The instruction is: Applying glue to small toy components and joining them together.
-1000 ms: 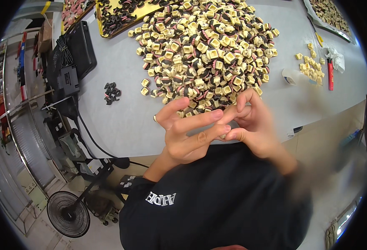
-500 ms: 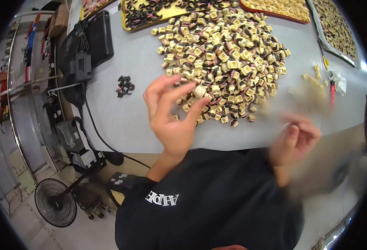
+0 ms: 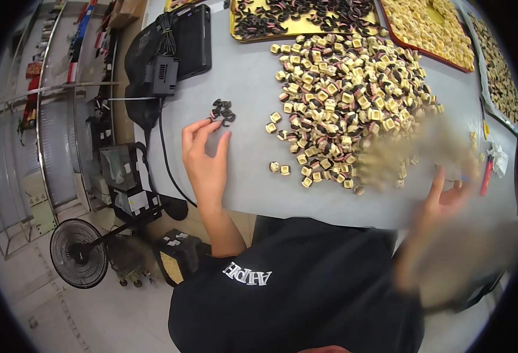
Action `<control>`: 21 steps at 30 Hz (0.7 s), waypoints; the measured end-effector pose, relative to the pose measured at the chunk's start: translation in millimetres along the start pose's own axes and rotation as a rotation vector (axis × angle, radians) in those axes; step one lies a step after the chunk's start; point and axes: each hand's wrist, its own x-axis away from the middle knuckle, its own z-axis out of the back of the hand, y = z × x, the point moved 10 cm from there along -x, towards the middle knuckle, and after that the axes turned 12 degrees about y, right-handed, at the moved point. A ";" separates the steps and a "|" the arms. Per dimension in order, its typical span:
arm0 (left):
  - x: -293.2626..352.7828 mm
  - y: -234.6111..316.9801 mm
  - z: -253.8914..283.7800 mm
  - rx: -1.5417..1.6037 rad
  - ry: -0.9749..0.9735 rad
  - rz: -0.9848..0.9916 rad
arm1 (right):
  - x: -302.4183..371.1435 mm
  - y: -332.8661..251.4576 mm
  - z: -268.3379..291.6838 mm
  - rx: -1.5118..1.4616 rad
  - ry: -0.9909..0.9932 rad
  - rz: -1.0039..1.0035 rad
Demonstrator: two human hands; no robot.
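The left hand (image 3: 206, 162) is positioned above the left part of the worktop (image 3: 247, 191), inward from the left edge. Its fingers are slightly bent, with the thumb standing apart from them. The fingertips are at the lower side of a small group of black curved pieces (image 3: 223, 107); contact cannot be determined. This group lies between the left hand and the far edge.

The main pile of cream-and-black pieces (image 3: 341, 100) occupies the middle of the worktop, to the right of the left hand and well apart from it. Two loose pieces (image 3: 279, 169) lie between that hand and the pile.

The right hand (image 3: 444, 197) is near the right end of the near edge, beyond the pile's lower right side. It is blurred; its finger state and any held part cannot be determined. A yellow tray (image 3: 233, 22) stands at the far edge, behind the pile.
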 end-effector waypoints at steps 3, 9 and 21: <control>3.3 -7.3 -6.2 0.118 0.027 0.056 | 1.7 8.4 -2.2 0.064 -0.035 -0.077; -8.2 0.3 5.6 0.048 0.107 -0.034 | 8.0 12.8 -19.0 0.108 -0.064 -0.116; -10.4 5.5 -7.4 0.004 0.089 -0.104 | 9.9 20.8 -29.8 0.024 -0.118 -0.176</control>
